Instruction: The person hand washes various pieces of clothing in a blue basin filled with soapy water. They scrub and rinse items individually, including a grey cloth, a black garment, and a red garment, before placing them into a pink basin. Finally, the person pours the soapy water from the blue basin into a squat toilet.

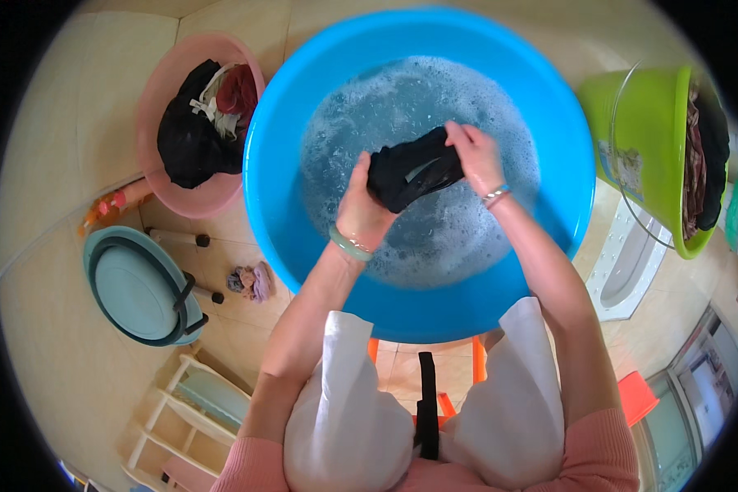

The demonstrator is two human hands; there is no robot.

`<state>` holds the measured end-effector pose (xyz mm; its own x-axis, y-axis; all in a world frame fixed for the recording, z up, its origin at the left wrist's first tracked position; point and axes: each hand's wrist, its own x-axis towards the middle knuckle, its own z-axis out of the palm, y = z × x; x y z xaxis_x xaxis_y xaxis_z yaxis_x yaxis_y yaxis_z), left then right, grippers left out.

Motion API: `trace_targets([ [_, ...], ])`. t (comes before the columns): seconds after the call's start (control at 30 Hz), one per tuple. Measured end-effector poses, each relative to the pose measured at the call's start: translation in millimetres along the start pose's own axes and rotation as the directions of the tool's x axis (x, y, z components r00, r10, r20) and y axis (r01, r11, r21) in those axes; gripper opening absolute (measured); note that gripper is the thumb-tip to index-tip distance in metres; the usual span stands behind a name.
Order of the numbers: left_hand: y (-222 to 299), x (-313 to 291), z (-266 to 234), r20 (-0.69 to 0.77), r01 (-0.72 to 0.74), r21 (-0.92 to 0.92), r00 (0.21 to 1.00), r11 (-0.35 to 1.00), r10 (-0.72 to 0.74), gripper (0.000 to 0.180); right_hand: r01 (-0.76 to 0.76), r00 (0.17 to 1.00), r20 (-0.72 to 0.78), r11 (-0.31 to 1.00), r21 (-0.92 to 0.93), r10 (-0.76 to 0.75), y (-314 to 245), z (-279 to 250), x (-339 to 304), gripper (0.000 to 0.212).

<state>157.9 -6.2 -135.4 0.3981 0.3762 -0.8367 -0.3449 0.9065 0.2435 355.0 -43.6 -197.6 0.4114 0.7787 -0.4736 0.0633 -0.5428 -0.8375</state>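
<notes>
A wet black cloth item (412, 170), perhaps a small garment, is stretched between my two hands above a big blue basin (562, 123). Its exact kind is hard to make out; a gap near its middle shows the water behind. My left hand (364, 203), with a pale green bangle at the wrist, grips the lower left end. At the upper right end, my right hand (476, 156) pinches the cloth between thumb and fingers. Cloudy, soapy water (435, 90) with foam fills the basin below both hands.
Left of the basin stands a pink tub (152, 139) with dark, white and red clothes. Below it are a teal folding basin (139, 291) and small cloth pieces (250, 282) on the floor. A green bucket (648, 139) holding clothes is at right, beside a white squat toilet (627, 262).
</notes>
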Motion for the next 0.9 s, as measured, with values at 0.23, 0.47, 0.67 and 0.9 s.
trace_targets([
  [0.23, -3.5, -8.1, -26.5, -0.156, -0.07, 0.768, 0.944, 0.637, 0.292, 0.067, -0.354, 0.874, 0.484, 0.725, 0.591, 0.031, -16.2, -41.0, -33.4, 0.036],
  [0.47, 1.0, -6.2, -5.2, 0.469, -0.403, 0.88, 0.649, -0.253, 0.598, 0.035, -0.186, 0.946, 0.309, 0.944, 0.272, 0.097, -28.2, -17.5, -43.2, 0.019],
  [0.67, -13.3, 12.1, 6.4, 0.321, -0.52, 0.766, 0.819, 0.379, 0.475, 0.029, 0.477, 0.877, 0.039, 0.858, -0.19, -0.479, -46.6, -13.1, -43.7, 0.011],
  [0.9, 0.1, 9.2, -11.3, -0.022, -0.207, 0.429, 0.971, 0.88, 0.239, 0.035, 0.033, 0.935, 0.289, 0.862, 0.505, -0.205, -71.5, -22.8, -57.2, 0.016],
])
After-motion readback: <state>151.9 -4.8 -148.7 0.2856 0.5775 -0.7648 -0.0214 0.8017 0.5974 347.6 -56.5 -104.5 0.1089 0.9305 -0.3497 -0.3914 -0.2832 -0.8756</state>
